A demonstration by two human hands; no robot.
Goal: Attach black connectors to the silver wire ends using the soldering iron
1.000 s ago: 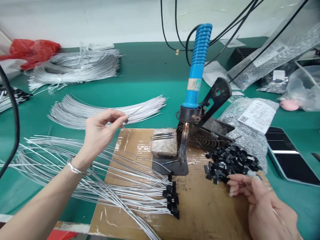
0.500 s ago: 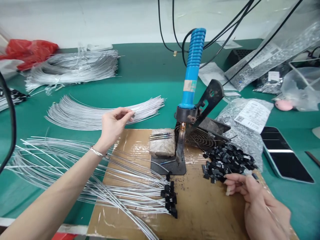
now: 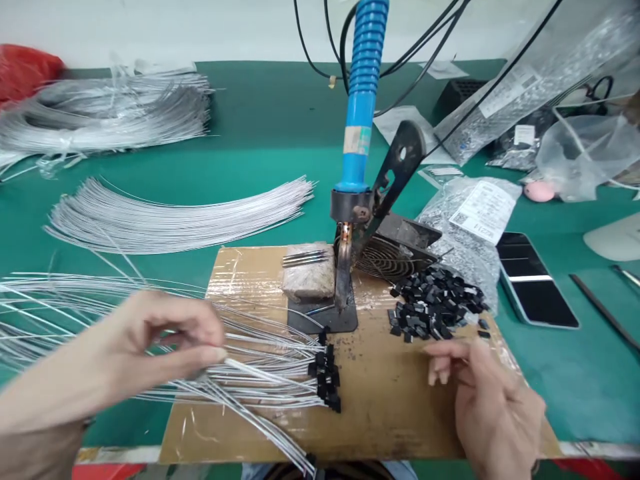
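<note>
My left hand (image 3: 175,340) is closed in a pinch over a spread of white wires (image 3: 270,380), with a white wire (image 3: 120,250) running up behind it toward the loose bundle. Small black connectors (image 3: 327,373) cap the right ends of the spread wires, which rest on a brown cardboard sheet (image 3: 395,413). Just below a heap of black connectors (image 3: 435,303) is my right hand (image 3: 493,400), fingers curled and thumb drawn in. Whatever lies between those fingertips is hidden. A blue-handled soldering iron (image 3: 357,133) points down in its stand (image 3: 400,160) between the hands.
Behind the left hand lies a curved bundle of white wires (image 3: 185,220), with a larger tied coil (image 3: 125,110) farther back. A phone (image 3: 537,280), a labelled plastic bag (image 3: 465,227) and a dark rod (image 3: 605,310) are on the right. Black cables (image 3: 430,60) hang overhead.
My left hand has come from the wire bundle down toward me, bringing a wire. My right hand has drawn slightly away from the connector heap. The view has shifted, moving the scene left.
</note>
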